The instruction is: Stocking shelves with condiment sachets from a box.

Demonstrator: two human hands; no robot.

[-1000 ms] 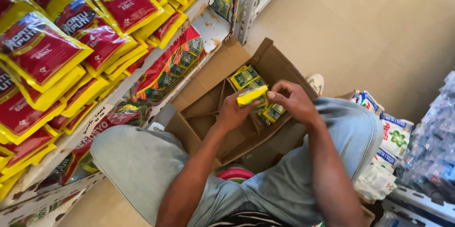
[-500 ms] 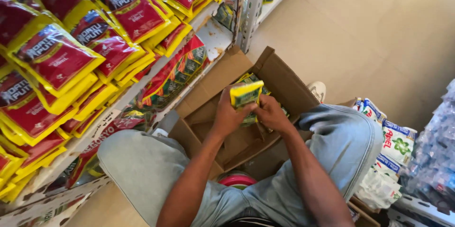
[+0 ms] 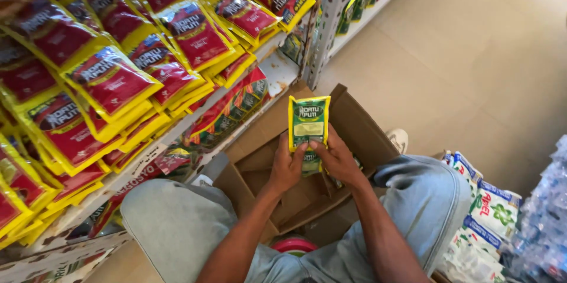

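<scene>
Packets (image 3: 309, 126) rose clear of box (image 3: 366, 129), both hands (image 3: 287, 168) (image 3: 338, 159) pinching only the bottom edge, so the stack could've fanned and slipped.

free: above open box (image 3: 360, 123) | blocked: packed shelf (image 3: 277, 70) left, knees maybe

Red-and-yellow packets (image 3: 112, 82): stacked in rows, shelf, upper left and left of frame.
Shelf upright (image 3: 326, 17): pale perforated metal, top centre.
Green packets (image 3: 354, 11): further shelf, top centre-right.
Floor (image 3: 484, 64): beige, upper right.
White-and-green bags (image 3: 487, 212): lower right, on floor.
Plastic-wrapped bottles (image 3: 546, 224): right edge, beside bags.
Red round object (image 3: 295, 246): bottom centre, partly hidden.
</scene>
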